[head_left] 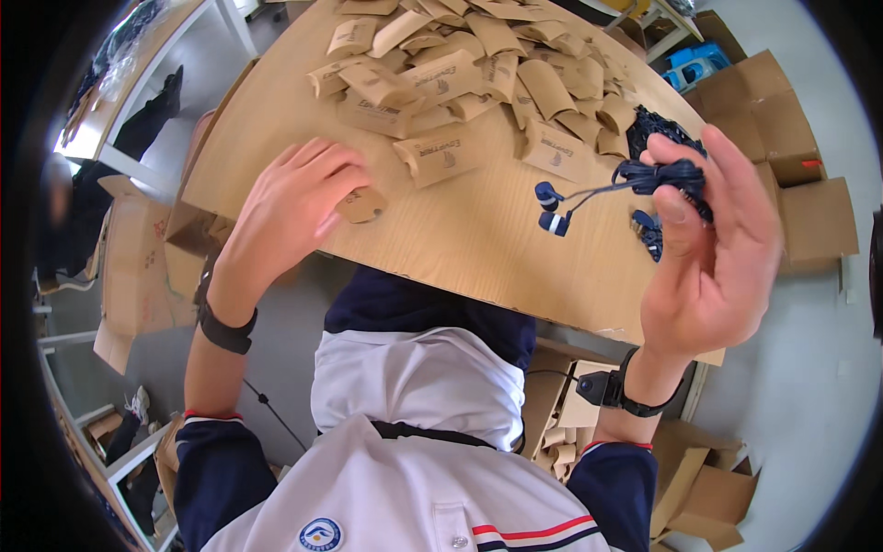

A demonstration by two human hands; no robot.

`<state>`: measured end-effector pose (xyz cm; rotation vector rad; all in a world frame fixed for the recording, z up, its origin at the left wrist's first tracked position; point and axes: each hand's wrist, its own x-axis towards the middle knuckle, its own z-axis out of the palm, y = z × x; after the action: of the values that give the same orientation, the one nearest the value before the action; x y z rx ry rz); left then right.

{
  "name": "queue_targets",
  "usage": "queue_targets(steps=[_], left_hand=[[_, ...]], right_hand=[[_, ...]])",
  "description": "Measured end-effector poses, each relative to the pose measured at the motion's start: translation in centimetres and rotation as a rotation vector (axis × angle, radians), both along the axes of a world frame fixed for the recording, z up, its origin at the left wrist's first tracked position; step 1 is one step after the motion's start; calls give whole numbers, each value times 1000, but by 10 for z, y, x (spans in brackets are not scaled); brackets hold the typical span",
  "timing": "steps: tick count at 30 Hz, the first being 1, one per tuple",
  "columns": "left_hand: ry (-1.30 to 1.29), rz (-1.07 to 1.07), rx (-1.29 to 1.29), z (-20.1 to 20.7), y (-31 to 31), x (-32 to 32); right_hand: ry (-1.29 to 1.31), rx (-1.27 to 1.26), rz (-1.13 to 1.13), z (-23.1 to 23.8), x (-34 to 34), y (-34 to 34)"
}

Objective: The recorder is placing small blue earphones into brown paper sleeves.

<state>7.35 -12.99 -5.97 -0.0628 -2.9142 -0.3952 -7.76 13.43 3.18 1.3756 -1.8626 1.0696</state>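
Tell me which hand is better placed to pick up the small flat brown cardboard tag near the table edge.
Left. The left hand already rests its fingertips on the small flat brown cardboard tag, while the right hand is lifted, holding coiled dark blue earphones.

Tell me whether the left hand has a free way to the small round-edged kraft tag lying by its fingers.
Probably yes. The left hand rests on the wooden table with its fingertips right beside the kraft tag, and nothing lies between them. The pile of kraft pouches sits farther back.
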Motion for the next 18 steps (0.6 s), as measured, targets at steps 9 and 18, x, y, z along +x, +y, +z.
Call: queue_targets(steps=[9,18], left_hand=[[234,-103,1135,15,86,-19],[123,-282,1280,32,141,-54]], right_hand=[[238,-67,-49,24,6,12],[289,-99,58,33,4,36]])
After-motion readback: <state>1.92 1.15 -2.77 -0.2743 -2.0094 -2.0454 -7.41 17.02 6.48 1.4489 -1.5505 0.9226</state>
